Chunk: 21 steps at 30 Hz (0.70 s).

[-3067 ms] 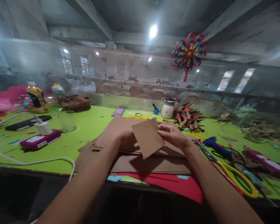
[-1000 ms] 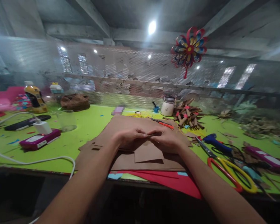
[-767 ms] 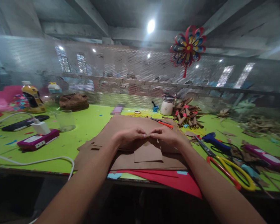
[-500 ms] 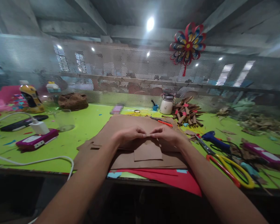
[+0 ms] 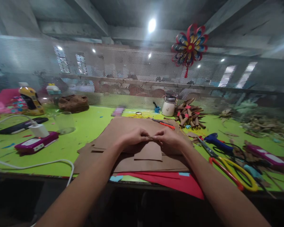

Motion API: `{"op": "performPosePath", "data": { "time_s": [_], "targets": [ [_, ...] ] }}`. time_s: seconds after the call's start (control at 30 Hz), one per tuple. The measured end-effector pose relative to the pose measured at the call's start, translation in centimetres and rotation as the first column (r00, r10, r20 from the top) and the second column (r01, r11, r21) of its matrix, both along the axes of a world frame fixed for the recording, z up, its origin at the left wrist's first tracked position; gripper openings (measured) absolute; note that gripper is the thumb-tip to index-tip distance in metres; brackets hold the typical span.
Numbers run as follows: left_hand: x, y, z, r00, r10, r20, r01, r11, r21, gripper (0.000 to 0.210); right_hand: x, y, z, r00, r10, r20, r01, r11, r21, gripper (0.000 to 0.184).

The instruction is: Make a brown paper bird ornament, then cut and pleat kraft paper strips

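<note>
A small brown paper piece [image 5: 148, 153] hangs between my two hands, over larger brown paper sheets [image 5: 125, 162] stacked at the table's front. My left hand [image 5: 134, 137] pinches its upper edge with thumb and forefinger. From the other side my right hand [image 5: 168, 138] pinches the same edge, its fingertips almost meeting those of the left. Just beyond the hands, small scissors with red-orange handles [image 5: 167, 125] lie on the sheets. Red paper [image 5: 170, 181] sticks out under the stack at the table edge.
Large scissors with yellow and orange handles [image 5: 239, 171], a blue glue gun [image 5: 217, 143] and a purple power strip [image 5: 267, 156] lie right. Rolled brown paper tubes [image 5: 189, 115] sit behind, near a jar [image 5: 169, 106]. Left are a clear cup [image 5: 65, 123] and another purple power strip [image 5: 36, 143].
The paper piece's lower edge has shifted slightly left and up. Both hands keep their pinch near the same spot, fingers slightly changed. The camera view has moved a little.
</note>
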<state>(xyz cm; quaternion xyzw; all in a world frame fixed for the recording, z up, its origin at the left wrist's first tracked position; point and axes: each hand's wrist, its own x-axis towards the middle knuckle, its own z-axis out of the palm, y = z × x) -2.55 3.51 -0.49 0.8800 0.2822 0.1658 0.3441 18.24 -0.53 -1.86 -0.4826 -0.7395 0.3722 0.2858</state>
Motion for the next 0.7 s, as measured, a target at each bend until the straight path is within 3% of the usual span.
{"op": "performPosePath", "data": {
  "time_s": [0.13,0.33,0.5,0.7],
  "targets": [
    [0.3,-0.6,0.4,1.0,-0.009,0.03,0.008,0.999,0.04,0.038,0.6,0.4,0.0,0.998,-0.026,0.062,0.02,0.995,0.094,0.035],
    [0.3,-1.1,0.9,1.0,0.018,0.021,-0.021,0.991,0.13,0.032,0.8,-0.1,1.4,0.983,-0.044,0.178,0.007,0.98,0.199,0.036],
    [0.3,-0.7,0.4,0.999,0.03,0.042,-0.037,0.984,0.175,0.029,0.5,-0.7,2.1,0.979,-0.033,0.202,-0.019,0.968,0.252,0.033],
    [0.6,-0.5,-0.1,0.995,0.069,0.067,-0.081,0.98,0.182,0.028,-0.4,-1.2,1.5,0.982,0.009,0.19,-0.074,0.939,0.337,0.029]
  ]
}}
